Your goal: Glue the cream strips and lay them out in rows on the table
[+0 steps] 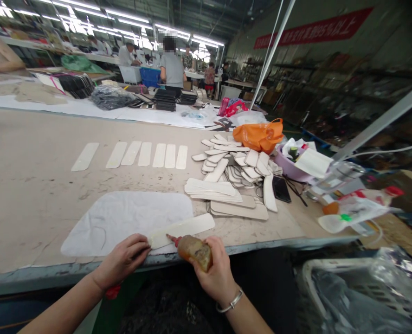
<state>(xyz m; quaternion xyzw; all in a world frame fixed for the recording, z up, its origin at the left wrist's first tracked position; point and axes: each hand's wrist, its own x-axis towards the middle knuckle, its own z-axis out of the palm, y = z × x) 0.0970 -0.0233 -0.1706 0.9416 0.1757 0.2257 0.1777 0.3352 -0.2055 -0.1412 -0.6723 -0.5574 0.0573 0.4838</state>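
One bottle (195, 251) sits inside the right grip (217, 271).

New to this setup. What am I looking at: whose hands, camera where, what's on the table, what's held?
No robot here: these are one person's bare hands, seen in a single picture from a camera worn on that person's head, looking forward and down. The right hand holds a bottle with a reddish tip, aimed at a long pale strip. The left hand has its fingers at the strip's left end. Beneath part of the strip is a white sheet. Farther back on the table are seven pale pieces in a row; to the right, a heap of similar pieces and an orange bag.
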